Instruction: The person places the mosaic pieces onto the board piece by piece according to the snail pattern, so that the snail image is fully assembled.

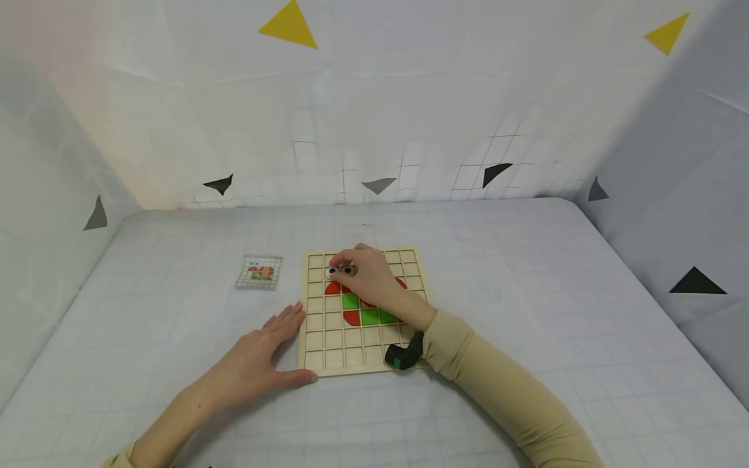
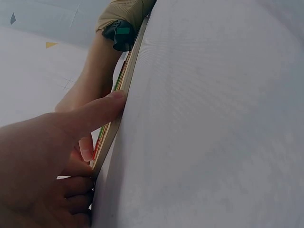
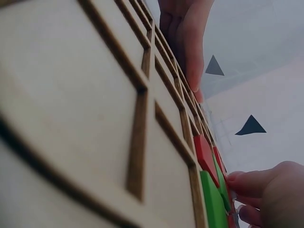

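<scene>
A square wooden grid board (image 1: 315, 341) lies flat, with red and green pieces set in some cells. Over its upper left part, my right hand (image 1: 374, 279) pinches a white eye piece (image 1: 330, 273) with a black dot between index finger and thumb. A second eye piece (image 1: 349, 270) shows in the gap of that hand, which covers part of the pattern. Against the board's left side rest the extended fingers of my left hand (image 1: 251, 361); its thumb touches the near edge. The left wrist view shows this thumb (image 2: 97, 113) straight along the board's edge.
Left of the board lies a small picture card (image 1: 259, 273) showing a red, green and orange figure on a grid. A black device (image 1: 405, 354) is strapped at my right wrist, over the near right part of the board. White sheeting with triangles (image 1: 292, 26) stands around the table.
</scene>
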`<state>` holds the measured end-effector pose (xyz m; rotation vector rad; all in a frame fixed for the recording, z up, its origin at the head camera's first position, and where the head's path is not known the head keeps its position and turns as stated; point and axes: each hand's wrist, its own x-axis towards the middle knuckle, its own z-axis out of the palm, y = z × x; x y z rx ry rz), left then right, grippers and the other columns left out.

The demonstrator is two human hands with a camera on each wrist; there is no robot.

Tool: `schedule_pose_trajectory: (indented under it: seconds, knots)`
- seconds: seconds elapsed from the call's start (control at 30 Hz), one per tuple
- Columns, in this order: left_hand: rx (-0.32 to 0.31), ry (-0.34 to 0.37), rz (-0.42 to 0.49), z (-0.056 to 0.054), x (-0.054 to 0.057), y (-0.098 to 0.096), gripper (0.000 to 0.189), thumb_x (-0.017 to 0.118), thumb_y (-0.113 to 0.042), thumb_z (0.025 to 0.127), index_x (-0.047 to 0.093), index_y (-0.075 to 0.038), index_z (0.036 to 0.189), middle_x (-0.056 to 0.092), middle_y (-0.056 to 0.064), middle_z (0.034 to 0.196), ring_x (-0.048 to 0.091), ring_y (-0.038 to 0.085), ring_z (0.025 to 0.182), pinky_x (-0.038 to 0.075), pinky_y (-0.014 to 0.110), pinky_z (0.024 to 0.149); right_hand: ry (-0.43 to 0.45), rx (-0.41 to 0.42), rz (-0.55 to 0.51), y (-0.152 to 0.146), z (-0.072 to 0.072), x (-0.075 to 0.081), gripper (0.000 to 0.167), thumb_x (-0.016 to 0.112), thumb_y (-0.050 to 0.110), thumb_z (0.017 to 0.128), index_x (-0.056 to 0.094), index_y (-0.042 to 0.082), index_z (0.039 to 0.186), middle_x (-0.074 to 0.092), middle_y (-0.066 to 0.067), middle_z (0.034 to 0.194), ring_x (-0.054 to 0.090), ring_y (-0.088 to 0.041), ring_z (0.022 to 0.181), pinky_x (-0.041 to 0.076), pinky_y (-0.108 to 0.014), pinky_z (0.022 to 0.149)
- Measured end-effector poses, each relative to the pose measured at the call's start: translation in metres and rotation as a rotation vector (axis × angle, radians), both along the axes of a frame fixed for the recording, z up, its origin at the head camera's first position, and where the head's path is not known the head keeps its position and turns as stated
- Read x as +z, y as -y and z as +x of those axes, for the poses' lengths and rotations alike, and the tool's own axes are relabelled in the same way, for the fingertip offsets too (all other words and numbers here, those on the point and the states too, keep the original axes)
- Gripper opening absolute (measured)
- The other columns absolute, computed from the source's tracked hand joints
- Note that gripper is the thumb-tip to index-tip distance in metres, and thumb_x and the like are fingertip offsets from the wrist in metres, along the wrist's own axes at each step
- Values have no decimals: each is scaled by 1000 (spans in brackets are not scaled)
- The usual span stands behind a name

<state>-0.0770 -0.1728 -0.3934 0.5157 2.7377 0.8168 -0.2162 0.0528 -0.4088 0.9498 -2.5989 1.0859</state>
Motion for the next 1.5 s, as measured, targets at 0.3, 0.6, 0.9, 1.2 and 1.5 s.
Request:
schedule_pose_trajectory:
  seconds: [0.3,0.6,0.9,1.2,1.5]
  knots:
    - [4,-7,3,0,0,-1,106,73,-67,77,34,-8,156,28,5,164,28,35,150,30,61,116,-36,11,10,-1,-2,-2,15,78,19,88,78,12,100,73,0,88,60,-16,81,48,-24,68]
    - [10,7,9,-1,0,-5,106,74,-67,77,34,-8,156,27,5,164,27,35,150,29,60,117,130,-51,-101,-37,3,29,21,69,25,96,76,10,109,74,0,105,64,-17,95,54,-40,81]
    - [29,4,-11,-1,0,-5,107,76,-66,75,35,-8,156,28,4,164,27,34,150,29,59,117,186,-266,-111,-126,35,26,26,63,38,98,72,22,117,72,5,111,61,-14,101,49,-43,91]
    - [14,7,-28,-2,0,-7,106,75,-66,76,35,-7,155,28,6,164,28,34,150,30,59,117,193,-378,-165,-216,58,-2,24,58,35,102,72,23,118,72,4,116,61,-4,103,45,-16,86]
    - [7,-8,-38,-2,2,-1,108,72,-70,76,35,-7,155,29,6,164,30,34,149,31,58,117,254,-419,-319,-229,56,-11,32,56,34,103,70,11,120,75,-3,111,64,-15,93,51,-17,82]
